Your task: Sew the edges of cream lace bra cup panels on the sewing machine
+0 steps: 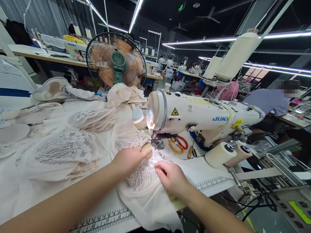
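Note:
A pale lace bra piece (142, 178) lies under the needle area of the white sewing machine (194, 113) and drapes down over the table's front edge. My left hand (128, 160) rests flat on the lace just left of the presser foot (157, 144), fingers stretched toward it. With fingertips pinched together, my right hand (172, 178) grips the right edge of the same piece, a little in front of the foot. The machine's lamp brightens the fabric between both hands.
Stacks of lace bra pieces (65, 150) cover the table's left side. Orange- and red-handled scissors (177, 145) lie beneath the machine arm, near thread cones (220, 153). Behind stands a large fan (118, 60). A person in a light blue shirt (267, 100) sits at right.

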A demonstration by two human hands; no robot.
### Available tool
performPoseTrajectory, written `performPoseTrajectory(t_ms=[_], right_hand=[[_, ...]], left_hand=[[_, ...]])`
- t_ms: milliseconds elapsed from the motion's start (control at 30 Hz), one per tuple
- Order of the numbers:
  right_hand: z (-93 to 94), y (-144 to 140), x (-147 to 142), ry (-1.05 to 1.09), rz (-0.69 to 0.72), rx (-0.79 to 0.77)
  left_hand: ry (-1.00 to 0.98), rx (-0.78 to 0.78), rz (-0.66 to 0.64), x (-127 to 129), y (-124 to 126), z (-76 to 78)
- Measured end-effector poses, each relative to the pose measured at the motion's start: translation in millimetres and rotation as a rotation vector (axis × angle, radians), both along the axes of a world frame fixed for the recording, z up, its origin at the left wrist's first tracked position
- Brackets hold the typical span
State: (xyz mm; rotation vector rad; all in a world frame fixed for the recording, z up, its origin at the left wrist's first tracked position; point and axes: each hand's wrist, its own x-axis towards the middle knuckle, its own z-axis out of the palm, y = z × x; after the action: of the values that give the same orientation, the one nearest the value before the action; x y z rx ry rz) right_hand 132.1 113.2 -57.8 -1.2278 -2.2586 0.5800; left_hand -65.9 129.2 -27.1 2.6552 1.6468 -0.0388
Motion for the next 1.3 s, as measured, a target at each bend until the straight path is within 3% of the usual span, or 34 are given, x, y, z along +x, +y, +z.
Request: performPoseTrajectory(t_ms=[100, 433, 700, 1033, 1100, 1233, 1300], right_hand=[[-1.5, 3, 3, -0.102, 0.018, 0.041], [11.8, 23, -4, -0.415, 0.02, 0.084], [9.7, 27, -2, -0.397, 0.042, 0.119], [30.0, 22, -13, -0.62, -0.014, 0.069], [29.3, 17, -5, -0.624, -0.006, 0.076], [21.0, 4, 20, -0.54, 0.143, 0.176], [16.0, 0, 30, -0.497, 0.203, 0.228]], left_hand=[[0.125, -0.058, 0.052, 10, -1, 7.9], [0.064, -0.129, 0.138, 21, 17, 12.9], [0.047, -0.098, 0.125, 21, 21, 10.9], [0.073, -0.019, 0.134, 16, 28, 13.4], [0.046, 0.023, 0.099, 9, 22, 10.6], [-0.08, 0.244, -0.102, -12, -1, -8.6], [-0.051, 0.235, -0.088, -21, -12, -18.2]])
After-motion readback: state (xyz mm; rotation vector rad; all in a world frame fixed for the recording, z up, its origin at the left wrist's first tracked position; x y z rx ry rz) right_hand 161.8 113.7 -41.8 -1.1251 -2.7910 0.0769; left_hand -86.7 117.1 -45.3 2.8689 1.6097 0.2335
